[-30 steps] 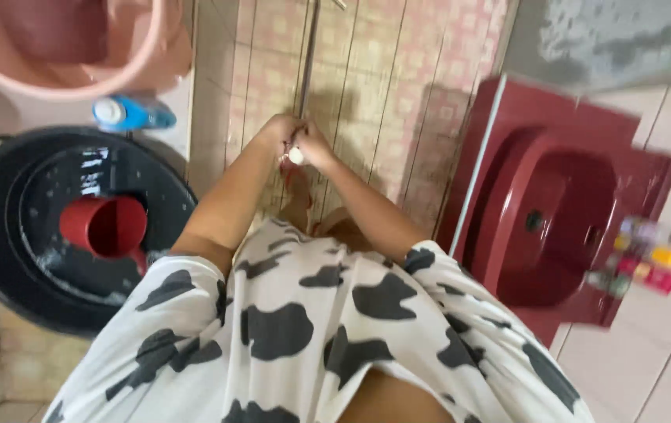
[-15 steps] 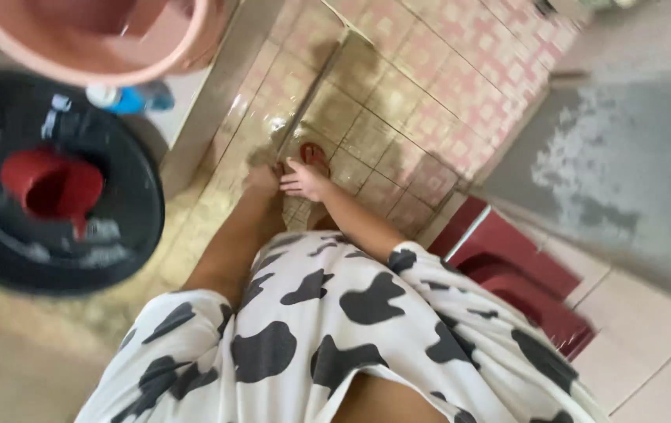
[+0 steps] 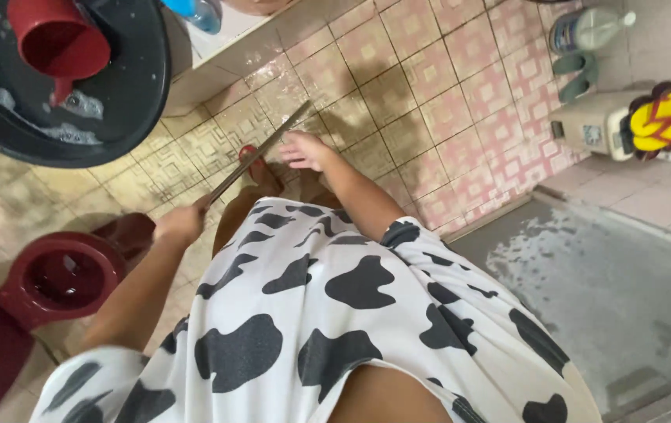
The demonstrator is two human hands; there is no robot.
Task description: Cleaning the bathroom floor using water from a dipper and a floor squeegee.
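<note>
I see the scoop (image 3: pixel 57 39) in the basin (image 3: pixel 128 86) far left, the toilet (image 3: pixel 61 278) nearer, sandals (image 3: pixel 668 117) far right.

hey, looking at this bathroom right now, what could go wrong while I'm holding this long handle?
The tiled floor looks wet, so a slip is possible. Only your left hand grips the long metal handle; the right hand is open beside it, so the handle may swing. Its far end points toward the black water tub and could knock it.
</note>
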